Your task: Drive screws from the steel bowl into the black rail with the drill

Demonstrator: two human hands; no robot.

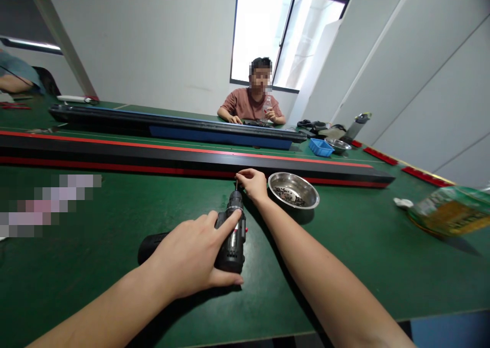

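Note:
My left hand (191, 251) is wrapped round a black cordless drill (233, 238) lying on its side, its bit aimed away from me at a long black bar (172, 159) with red stripes. At the tip of the bit, the fingers of my right hand (253, 183) are pinched together close to the bar's near face; whatever they hold is too small to make out. Just right of that hand stands a steel bowl (314, 197) with many small dark screws (289, 197) in it.
Beyond the bar lies another long dark bar (172, 121) with blue beneath. A blue basket (321, 148) and a second metal bowl (339, 145) are at the back right. A green and yellow bag (451, 213) lies at right. A person (245, 103) with a bottle sits opposite.

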